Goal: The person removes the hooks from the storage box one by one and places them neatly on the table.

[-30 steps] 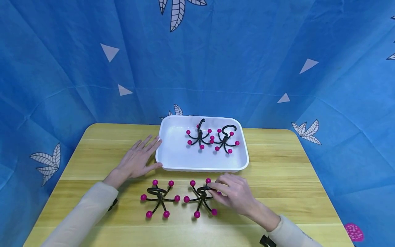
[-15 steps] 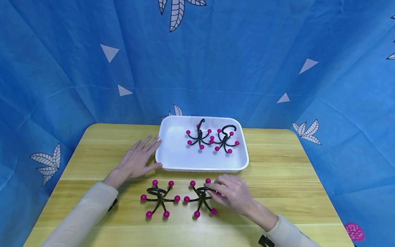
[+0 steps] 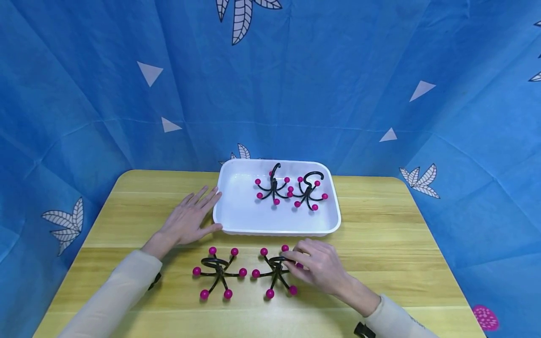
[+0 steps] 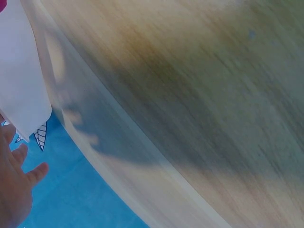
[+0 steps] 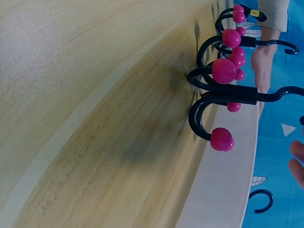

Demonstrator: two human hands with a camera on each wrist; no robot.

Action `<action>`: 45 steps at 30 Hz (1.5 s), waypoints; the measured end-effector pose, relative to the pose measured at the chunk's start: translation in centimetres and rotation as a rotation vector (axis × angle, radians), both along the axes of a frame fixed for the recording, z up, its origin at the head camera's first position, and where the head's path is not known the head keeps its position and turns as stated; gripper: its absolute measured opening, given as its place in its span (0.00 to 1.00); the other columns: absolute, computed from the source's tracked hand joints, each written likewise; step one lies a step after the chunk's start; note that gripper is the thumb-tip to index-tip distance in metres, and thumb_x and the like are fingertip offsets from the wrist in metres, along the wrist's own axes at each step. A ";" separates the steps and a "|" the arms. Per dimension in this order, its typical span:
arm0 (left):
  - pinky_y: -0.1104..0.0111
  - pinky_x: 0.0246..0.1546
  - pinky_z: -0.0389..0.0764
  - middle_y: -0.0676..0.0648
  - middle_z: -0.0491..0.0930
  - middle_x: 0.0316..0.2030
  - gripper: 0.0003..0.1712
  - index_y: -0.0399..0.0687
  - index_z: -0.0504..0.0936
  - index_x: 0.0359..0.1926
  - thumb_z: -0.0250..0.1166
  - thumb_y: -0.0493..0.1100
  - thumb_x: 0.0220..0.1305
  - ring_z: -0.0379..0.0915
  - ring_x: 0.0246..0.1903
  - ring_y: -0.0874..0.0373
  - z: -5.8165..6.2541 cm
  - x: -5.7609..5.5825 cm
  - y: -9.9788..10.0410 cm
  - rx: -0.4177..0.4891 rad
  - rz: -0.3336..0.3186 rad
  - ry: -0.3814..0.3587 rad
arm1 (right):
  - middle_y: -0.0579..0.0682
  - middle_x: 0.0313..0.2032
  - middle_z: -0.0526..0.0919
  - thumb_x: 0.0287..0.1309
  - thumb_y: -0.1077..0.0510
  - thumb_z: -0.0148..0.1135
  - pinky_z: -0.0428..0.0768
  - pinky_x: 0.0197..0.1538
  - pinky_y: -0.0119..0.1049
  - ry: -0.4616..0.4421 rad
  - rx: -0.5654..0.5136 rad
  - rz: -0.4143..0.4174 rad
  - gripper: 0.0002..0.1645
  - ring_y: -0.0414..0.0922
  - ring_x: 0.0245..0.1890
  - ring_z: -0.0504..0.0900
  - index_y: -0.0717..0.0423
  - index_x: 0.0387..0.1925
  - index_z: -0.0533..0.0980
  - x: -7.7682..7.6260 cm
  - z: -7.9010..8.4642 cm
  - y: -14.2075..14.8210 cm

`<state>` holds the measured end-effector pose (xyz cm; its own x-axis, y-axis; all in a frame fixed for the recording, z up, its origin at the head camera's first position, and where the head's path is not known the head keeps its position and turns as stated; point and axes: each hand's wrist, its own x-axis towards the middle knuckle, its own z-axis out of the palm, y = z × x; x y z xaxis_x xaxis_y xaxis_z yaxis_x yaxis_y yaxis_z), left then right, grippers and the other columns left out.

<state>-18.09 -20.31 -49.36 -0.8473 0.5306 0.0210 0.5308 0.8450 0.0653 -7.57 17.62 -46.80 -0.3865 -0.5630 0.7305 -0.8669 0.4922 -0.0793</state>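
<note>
In the head view my left hand (image 3: pixel 186 221) lies with spread, straight fingers at the left rim of a white tray (image 3: pixel 243 211). Part of that hand (image 4: pixel 14 192) shows at the left wrist view's lower left corner. My right hand (image 3: pixel 319 266) pinches the curved top of a black multi-arm hook hanger (image 3: pixel 277 269) with pink ball tips, which stands on its arms in front of the tray. The fingers hide some of its right side. The same hanger (image 5: pixel 237 94) is nearest in the right wrist view. A matching hook hanger (image 3: pixel 219 270) stands to its left.
Inside the tray are two more such hangers, one near the middle (image 3: pixel 274 185) and one at the right (image 3: pixel 308 191). The wooden table (image 3: pixel 380 225) ends at the back against a blue patterned cloth (image 3: pixel 270 94).
The right hand has shifted very slightly left at the hanger's hook. The left hand, tray and other hangers hold their places.
</note>
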 end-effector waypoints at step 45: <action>0.37 0.81 0.60 0.44 0.49 0.86 0.55 0.52 0.49 0.86 0.53 0.76 0.71 0.45 0.84 0.37 0.1 0.0 0.1 0.005 -0.003 0.007 | 0.47 0.32 0.89 0.78 0.33 0.48 0.80 0.25 0.32 -0.010 0.125 -0.024 0.33 0.42 0.27 0.84 0.52 0.44 0.89 -9.3 6.9 0.9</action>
